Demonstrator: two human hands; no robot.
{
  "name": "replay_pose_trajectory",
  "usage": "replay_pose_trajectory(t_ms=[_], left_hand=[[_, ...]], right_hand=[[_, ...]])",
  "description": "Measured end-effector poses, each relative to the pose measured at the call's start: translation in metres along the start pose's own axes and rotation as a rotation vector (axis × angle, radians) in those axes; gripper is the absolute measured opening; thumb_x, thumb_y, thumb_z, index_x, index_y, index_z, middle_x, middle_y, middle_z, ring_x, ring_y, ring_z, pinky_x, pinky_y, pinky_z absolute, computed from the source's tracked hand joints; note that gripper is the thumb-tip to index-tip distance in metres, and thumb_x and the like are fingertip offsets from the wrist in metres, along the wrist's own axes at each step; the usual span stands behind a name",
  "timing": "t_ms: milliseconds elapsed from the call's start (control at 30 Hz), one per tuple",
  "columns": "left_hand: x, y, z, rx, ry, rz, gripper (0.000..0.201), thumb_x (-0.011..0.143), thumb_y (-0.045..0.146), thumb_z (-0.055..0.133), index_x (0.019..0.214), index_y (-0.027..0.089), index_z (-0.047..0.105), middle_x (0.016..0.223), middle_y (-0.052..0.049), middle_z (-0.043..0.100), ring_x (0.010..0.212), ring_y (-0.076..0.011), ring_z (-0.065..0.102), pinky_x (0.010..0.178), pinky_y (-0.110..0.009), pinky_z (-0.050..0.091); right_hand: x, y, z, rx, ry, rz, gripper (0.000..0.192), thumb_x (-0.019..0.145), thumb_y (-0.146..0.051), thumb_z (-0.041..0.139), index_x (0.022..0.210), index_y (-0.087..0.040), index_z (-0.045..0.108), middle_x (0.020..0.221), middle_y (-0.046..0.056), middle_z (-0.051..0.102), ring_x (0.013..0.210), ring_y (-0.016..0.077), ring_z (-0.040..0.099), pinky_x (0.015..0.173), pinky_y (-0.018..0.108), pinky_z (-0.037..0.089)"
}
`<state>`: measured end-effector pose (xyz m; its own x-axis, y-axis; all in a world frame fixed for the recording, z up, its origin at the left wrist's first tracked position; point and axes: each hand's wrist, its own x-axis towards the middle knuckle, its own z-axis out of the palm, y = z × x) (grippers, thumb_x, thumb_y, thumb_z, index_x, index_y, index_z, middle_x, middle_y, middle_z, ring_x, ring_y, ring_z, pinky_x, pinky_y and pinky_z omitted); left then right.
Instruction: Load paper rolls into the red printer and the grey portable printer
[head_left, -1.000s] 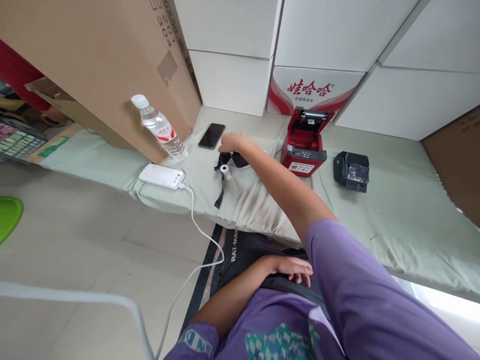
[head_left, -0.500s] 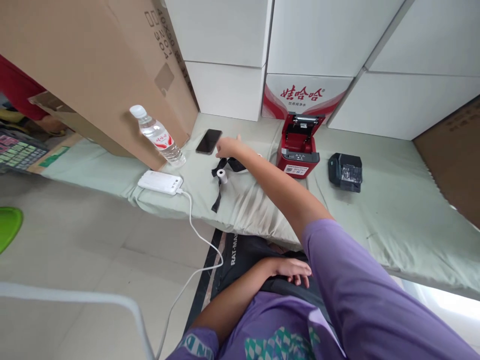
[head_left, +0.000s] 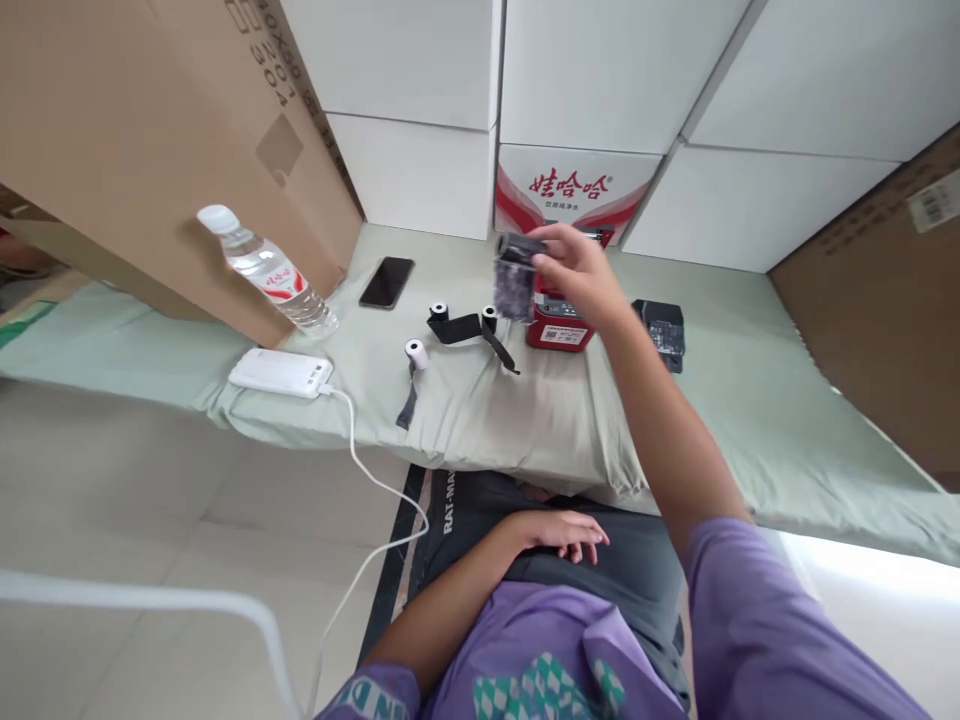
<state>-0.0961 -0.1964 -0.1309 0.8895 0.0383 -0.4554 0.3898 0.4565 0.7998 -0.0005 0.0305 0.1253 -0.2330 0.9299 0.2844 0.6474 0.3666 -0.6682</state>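
Black, small and blurred: a boxy object (head_left: 514,280) held up in the right hand (head_left: 577,275), fingers closed on its upper edge, clear of the pale green cloth (head_left: 750,400) and just in front of the red printer (head_left: 555,325) by the wall. Too smeared to identify with certainty; perhaps a roll or cartridge, dark and speckled on its face. Likely light and rigid, judging by the easy pinch from above with thumb and fingertips; best taken by its short sides, where the grip cannot crush any wound paper or ribbon. Left hand (head_left: 559,530) resting palm down on the lap, fingers loosely spread, holding nothing. On the cloth below the raised hand, two small black spools with a strip of black ribbon (head_left: 461,325) between them, and just beside these a white paper roll (head_left: 414,350) with a dark strip trailing toward the near edge. Farther left, a white power bank (head_left: 281,372) with its cable (head_left: 375,480) running down to the floor, a dark phone (head_left: 386,282) lying flat, and a clear water bottle (head_left: 262,270) beside a brown cardboard box (head_left: 150,150). Right of the printer, partly hidden behind the forearm, a black device (head_left: 660,325). White cartons (head_left: 600,80) stacked along the back.
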Motion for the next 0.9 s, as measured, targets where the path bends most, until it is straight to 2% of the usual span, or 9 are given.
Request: replay_pose_trajectory(t_ms=[100, 167, 267, 433, 533, 633, 733, 800, 900], left_hand=[[-0.001, 0.003, 0.003, 0.014, 0.000, 0.002, 0.041, 0.096, 0.049, 0.058, 0.122, 0.017, 0.061, 0.098, -0.002, 0.065, 0.068, -0.0078, 0.053, 0.061, -0.023, 0.036], [-0.001, 0.004, 0.004, 0.017, 0.013, -0.024, 0.038, 0.098, 0.045, 0.055, 0.121, 0.015, 0.061, 0.095, -0.002, 0.065, 0.067, -0.0075, 0.053, 0.061, -0.023, 0.036], [0.000, 0.004, 0.005, 0.016, 0.035, -0.051, 0.037, 0.100, 0.044, 0.053, 0.120, 0.015, 0.061, 0.093, -0.002, 0.064, 0.066, -0.0074, 0.053, 0.060, -0.023, 0.034], [0.000, 0.001, 0.006, -0.023, 0.057, -0.048, 0.046, 0.096, 0.055, 0.060, 0.119, 0.015, 0.061, 0.094, -0.002, 0.065, 0.068, -0.0079, 0.054, 0.060, -0.023, 0.033], [-0.001, -0.001, 0.005, -0.029, 0.064, -0.046, 0.039, 0.099, 0.048, 0.058, 0.120, 0.015, 0.061, 0.093, -0.002, 0.066, 0.067, -0.0073, 0.054, 0.059, -0.023, 0.032], [0.000, -0.001, 0.005, -0.025, 0.067, -0.053, 0.031, 0.102, 0.038, 0.051, 0.121, 0.015, 0.060, 0.093, -0.002, 0.066, 0.065, -0.0066, 0.054, 0.059, -0.023, 0.032], [0.001, -0.001, 0.004, -0.019, 0.063, -0.052, 0.031, 0.103, 0.038, 0.052, 0.121, 0.015, 0.061, 0.093, -0.002, 0.066, 0.065, -0.0063, 0.054, 0.059, -0.023, 0.032], [0.001, 0.000, 0.004, -0.017, 0.060, -0.048, 0.032, 0.102, 0.041, 0.053, 0.121, 0.015, 0.061, 0.093, -0.002, 0.066, 0.066, -0.0064, 0.055, 0.059, -0.022, 0.033], [0.000, 0.001, 0.004, -0.009, 0.053, -0.045, 0.029, 0.104, 0.038, 0.051, 0.120, 0.016, 0.061, 0.093, -0.002, 0.066, 0.065, -0.0062, 0.055, 0.059, -0.022, 0.033]], right_hand=[[-0.014, 0.043, -0.047, -0.264, 0.071, 0.086, 0.044, 0.098, -0.035, 0.049, 0.137, -0.017, 0.057, 0.116, 0.015, 0.070, 0.101, 0.0260, 0.067, 0.086, 0.043, 0.055], [-0.016, 0.067, -0.059, -0.332, 0.076, 0.098, 0.041, 0.093, -0.030, 0.054, 0.129, -0.015, 0.062, 0.120, 0.017, 0.070, 0.097, 0.0254, 0.067, 0.085, 0.043, 0.055], [-0.010, 0.088, -0.054, -0.351, 0.068, 0.088, 0.035, 0.084, -0.025, 0.060, 0.118, -0.015, 0.066, 0.113, 0.015, 0.073, 0.094, 0.0246, 0.067, 0.088, 0.041, 0.054], [0.015, 0.095, -0.029, -0.507, -0.016, 0.151, 0.029, 0.077, -0.015, 0.065, 0.105, -0.019, 0.073, 0.108, 0.012, 0.077, 0.098, 0.0266, 0.068, 0.084, 0.036, 0.053], [0.029, 0.094, -0.020, -0.605, -0.064, 0.251, 0.033, 0.075, -0.009, 0.065, 0.104, -0.019, 0.077, 0.108, 0.013, 0.078, 0.097, 0.0281, 0.070, 0.081, 0.035, 0.052], [0.036, 0.090, -0.017, -0.631, -0.159, 0.349, 0.037, 0.078, -0.008, 0.065, 0.109, -0.020, 0.081, 0.115, 0.014, 0.079, 0.103, 0.0294, 0.071, 0.084, 0.036, 0.053], [0.034, 0.078, -0.023, -0.603, -0.220, 0.354, 0.038, 0.085, -0.013, 0.062, 0.116, -0.024, 0.081, 0.124, 0.012, 0.077, 0.109, 0.0299, 0.070, 0.089, 0.037, 0.053], [0.031, 0.067, -0.030, -0.572, -0.098, 0.277, 0.037, 0.092, -0.018, 0.054, 0.118, -0.022, 0.080, 0.121, 0.012, 0.078, 0.109, 0.0294, 0.069, 0.091, 0.037, 0.052], [0.033, 0.055, -0.042, -0.569, 0.197, 0.129, 0.043, 0.100, -0.025, 0.040, 0.127, -0.017, 0.072, 0.124, 0.016, 0.075, 0.118, 0.0312, 0.063, 0.098, 0.042, 0.049]])
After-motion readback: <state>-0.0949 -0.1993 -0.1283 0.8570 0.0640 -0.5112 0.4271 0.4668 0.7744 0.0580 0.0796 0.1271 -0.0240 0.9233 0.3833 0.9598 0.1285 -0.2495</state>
